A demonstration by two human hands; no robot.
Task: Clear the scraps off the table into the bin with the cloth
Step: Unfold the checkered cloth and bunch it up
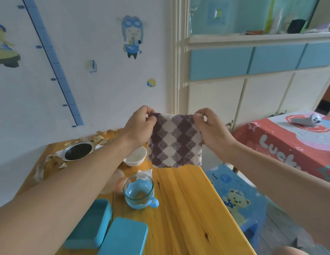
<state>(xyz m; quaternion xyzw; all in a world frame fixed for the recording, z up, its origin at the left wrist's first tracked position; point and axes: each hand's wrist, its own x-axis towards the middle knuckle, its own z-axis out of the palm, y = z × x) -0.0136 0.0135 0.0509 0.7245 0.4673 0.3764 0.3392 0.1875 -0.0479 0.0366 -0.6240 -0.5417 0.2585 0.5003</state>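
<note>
I hold a purple-and-white checked cloth (176, 141) spread out in the air above the far end of the wooden table (182, 203). My left hand (140, 126) pinches its upper left corner and my right hand (212, 129) pinches its upper right corner. Pale scraps like peel or shell (97, 138) lie scattered along the table's far left edge by the wall, and more scraps (40, 170) run down the left side. No bin is in view.
On the table stand a metal bowl (78, 150), a white bowl (135, 157), a glass cup in a blue holder (139, 191), crumpled tissue (145, 173) and two teal boxes (123, 236). A blue bear-print stool (236, 197) stands right of the table, beside a red-covered surface (289, 142).
</note>
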